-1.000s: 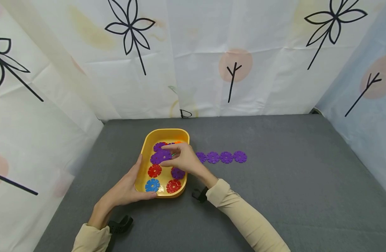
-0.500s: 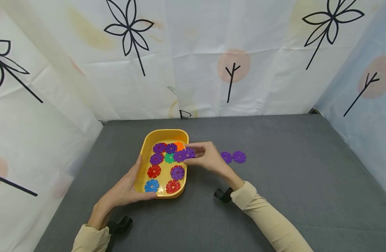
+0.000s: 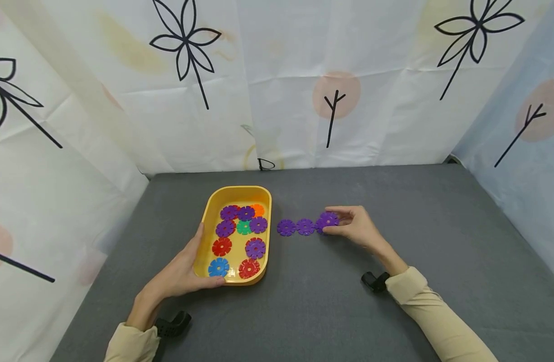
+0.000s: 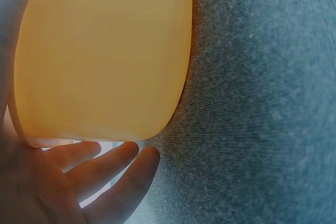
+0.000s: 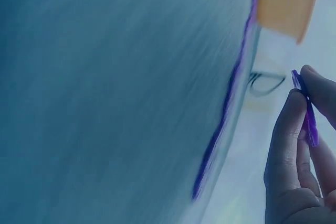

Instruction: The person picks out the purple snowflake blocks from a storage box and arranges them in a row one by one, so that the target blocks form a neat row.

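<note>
In the head view my left hand [image 3: 182, 269] grips the near left corner of a yellow tray [image 3: 247, 189], thumb along the front rim and fingers at the side wall. The left wrist view has the fingers against the tray wall [image 4: 105, 61]. My right hand [image 3: 360, 229] pinches a purple snowflake disc [image 3: 330, 218] between thumb and fingertips; the right wrist view shows this disc [image 5: 312, 121] edge-on. It hangs over a row of purple snowflake discs [image 3: 305, 227] on the table, right of the tray. The row's right end is hidden behind disc and hand.
Inside the tray lie loose discs: several purple ones [image 3: 224, 228], red ones [image 3: 249, 268], a blue one [image 3: 218, 267], a green one [image 3: 243, 228] and an orange one [image 3: 258, 209]. A printed cloth [image 3: 286, 125] stands behind the grey table [image 3: 417, 226].
My right hand has lifted a purple disc out of the tray and carried it right, over the row. The left hand and the tray have stayed in place.
</note>
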Tool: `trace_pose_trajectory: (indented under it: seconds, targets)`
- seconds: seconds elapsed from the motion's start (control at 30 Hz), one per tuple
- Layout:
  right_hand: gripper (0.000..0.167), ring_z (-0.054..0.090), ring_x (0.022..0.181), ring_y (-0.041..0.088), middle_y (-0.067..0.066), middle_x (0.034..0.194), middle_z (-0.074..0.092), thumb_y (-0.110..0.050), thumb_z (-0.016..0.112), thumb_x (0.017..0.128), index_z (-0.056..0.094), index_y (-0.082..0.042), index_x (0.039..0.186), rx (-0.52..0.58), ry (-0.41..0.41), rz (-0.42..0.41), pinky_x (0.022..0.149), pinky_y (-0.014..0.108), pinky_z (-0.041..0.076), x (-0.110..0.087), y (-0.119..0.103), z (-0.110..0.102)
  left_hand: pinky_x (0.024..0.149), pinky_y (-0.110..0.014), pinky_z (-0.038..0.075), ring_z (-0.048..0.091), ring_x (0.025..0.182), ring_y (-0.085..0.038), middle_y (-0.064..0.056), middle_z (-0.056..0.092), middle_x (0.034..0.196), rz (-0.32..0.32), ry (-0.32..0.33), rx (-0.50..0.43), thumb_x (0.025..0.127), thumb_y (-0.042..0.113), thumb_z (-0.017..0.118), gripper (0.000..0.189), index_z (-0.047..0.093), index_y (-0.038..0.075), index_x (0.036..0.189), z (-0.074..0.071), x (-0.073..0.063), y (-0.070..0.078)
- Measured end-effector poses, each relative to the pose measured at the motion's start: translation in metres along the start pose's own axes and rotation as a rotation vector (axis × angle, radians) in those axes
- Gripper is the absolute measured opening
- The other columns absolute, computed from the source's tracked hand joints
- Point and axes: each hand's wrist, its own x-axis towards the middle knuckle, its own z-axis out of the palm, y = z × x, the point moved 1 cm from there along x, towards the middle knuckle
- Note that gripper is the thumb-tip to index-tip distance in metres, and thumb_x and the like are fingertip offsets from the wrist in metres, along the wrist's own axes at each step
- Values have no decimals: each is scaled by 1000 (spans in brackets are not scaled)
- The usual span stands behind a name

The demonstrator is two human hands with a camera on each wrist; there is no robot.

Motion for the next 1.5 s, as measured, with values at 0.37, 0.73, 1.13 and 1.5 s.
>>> trace_pose_trajectory:
  seconds: [0.37, 0.73, 1.13, 1.5]
  targets:
    - [57, 53, 73, 4, 24, 109, 71, -12, 83, 85, 62, 5, 136, -133, -1, 81, 62, 21, 44, -12, 23, -51, 110, -57, 48, 43, 136, -37, -22, 15, 169, -9, 1, 1, 76, 58, 83, 136, -10, 13, 164, 0, -1, 1]
    - [59, 68, 91, 20, 28, 115, 73, -14, 86, 81, 64, 8, 131, -260, 10, 132, 70, 28, 52, -11, 31, -61, 107, -53, 50, 44, 135, -34, -20, 16, 169, -5, 5, 2, 76, 58, 83, 136, -11, 15, 164, 0, 0, 0]
    - [56, 71, 94, 32, 31, 122, 69, -19, 85, 83, 65, 8, 129, -414, 28, 92, 69, 29, 54, -6, 31, -58, 106, -51, 51, 45, 134, -33, -19, 17, 169, 8, 5, -3, 77, 57, 83, 135, -11, 17, 164, 0, 0, -1]
    - [60, 71, 92, 34, 31, 119, 70, -25, 86, 81, 67, 9, 126, -440, 37, 53, 71, 36, 57, -6, 30, -55, 103, -45, 54, 45, 134, -32, -17, 19, 168, 2, 6, -7, 76, 58, 83, 135, -11, 19, 165, -1, 0, 0]
